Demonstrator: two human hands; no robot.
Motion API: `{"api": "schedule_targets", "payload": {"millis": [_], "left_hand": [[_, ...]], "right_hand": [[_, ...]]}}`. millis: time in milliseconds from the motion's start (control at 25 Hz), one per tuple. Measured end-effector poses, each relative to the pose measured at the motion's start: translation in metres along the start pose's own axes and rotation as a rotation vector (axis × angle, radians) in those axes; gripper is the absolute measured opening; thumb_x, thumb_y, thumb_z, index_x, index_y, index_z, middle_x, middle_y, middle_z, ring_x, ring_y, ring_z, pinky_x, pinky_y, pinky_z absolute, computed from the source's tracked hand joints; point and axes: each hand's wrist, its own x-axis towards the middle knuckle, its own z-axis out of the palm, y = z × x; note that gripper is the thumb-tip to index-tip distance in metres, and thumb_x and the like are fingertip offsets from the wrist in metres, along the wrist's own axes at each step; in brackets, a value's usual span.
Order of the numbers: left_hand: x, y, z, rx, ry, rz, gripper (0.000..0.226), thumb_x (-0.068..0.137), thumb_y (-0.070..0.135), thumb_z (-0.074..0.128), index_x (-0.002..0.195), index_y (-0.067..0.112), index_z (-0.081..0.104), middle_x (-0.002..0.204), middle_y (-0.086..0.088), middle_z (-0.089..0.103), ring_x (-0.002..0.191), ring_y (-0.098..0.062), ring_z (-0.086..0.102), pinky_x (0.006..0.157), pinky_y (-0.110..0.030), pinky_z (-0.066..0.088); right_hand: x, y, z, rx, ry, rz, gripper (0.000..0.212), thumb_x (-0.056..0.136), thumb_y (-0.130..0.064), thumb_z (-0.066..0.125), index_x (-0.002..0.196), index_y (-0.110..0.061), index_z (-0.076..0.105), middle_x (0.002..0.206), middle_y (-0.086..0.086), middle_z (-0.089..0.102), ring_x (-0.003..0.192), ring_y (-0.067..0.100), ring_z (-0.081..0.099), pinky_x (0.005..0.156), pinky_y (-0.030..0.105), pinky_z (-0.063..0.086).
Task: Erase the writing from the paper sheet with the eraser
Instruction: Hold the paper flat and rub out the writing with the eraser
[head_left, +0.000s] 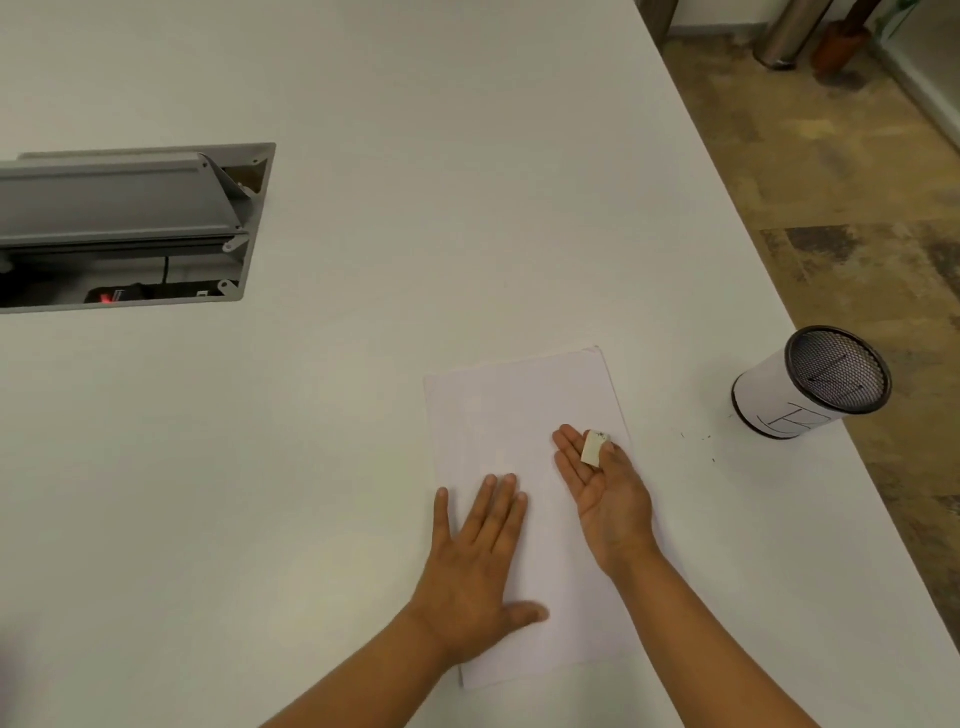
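Observation:
A white paper sheet (511, 410) lies on the white table (363, 104), near its right edge. No writing shows on the sheet's visible surface. My left hand (475, 566) lies flat on the sheet's lower left part, fingers spread and straight. My right hand (605, 493) hovers over the sheet's right side, turned on its edge with the palm facing left. Its thumb pinches a small white eraser (592, 448) against the fingers; the eraser's far tip is smudged dark.
A black mesh pen cup (810, 387) wrapped in white paper stands to the right, close to the table's edge. Dark eraser crumbs (698, 441) dot the table beside it. An open grey cable hatch (135, 228) is set into the tabletop at far left.

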Motion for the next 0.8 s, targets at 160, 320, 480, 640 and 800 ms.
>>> {"api": "schedule_targets", "payload": {"millis": [160,320,480,640,800], "left_hand": [[-0.003,-0.012,0.009,0.007,0.073,0.061,0.085,0.087,0.071,0.028,0.148,0.012,0.026,0.156,-0.007,0.020,0.144,-0.022,0.012,0.106,-0.056,0.014],[-0.003,-0.016,0.013,0.005,0.113,0.083,0.078,0.090,0.065,0.029,0.148,0.013,0.027,0.156,-0.006,0.020,0.144,-0.021,0.015,0.109,-0.051,0.016],[-0.003,-0.017,0.019,-0.040,0.159,0.150,0.068,0.093,0.059,0.028,0.143,0.014,0.034,0.146,-0.006,0.041,0.140,-0.019,0.024,0.113,-0.041,0.016],[-0.003,-0.017,0.022,0.000,0.194,0.136,0.071,0.094,0.060,0.027,0.143,0.008,0.031,0.146,-0.009,0.040,0.138,-0.018,0.026,0.113,-0.035,0.016],[-0.004,-0.017,0.023,-0.020,0.218,0.125,0.077,0.091,0.062,0.034,0.146,0.009,0.030,0.155,-0.007,0.023,0.143,-0.018,0.019,0.111,-0.035,0.019]], "right_hand": [[-0.003,-0.001,0.006,-0.019,0.052,-0.010,0.033,0.098,-0.016,0.032,0.123,0.001,0.044,0.112,0.014,0.062,0.105,0.022,0.062,0.087,0.029,0.052],[-0.013,0.013,0.035,-0.143,0.081,-0.032,0.021,0.097,-0.016,0.034,0.104,-0.008,0.052,0.109,0.014,0.061,0.100,0.025,0.062,0.090,0.031,0.051],[-0.012,0.056,0.076,-0.258,-0.189,0.279,0.019,0.097,-0.016,0.036,0.101,-0.006,0.052,0.112,0.017,0.059,0.097,0.026,0.062,0.086,0.027,0.052],[0.026,0.047,0.080,-0.099,-0.197,0.391,0.022,0.097,-0.014,0.034,0.097,-0.003,0.054,0.102,0.016,0.063,0.099,0.029,0.060,0.090,0.034,0.047],[0.065,-0.023,0.022,0.392,0.061,-0.108,0.015,0.071,-0.009,0.067,0.083,-0.006,0.059,0.076,0.009,0.071,0.071,0.019,0.069,0.068,0.029,0.058]]}}
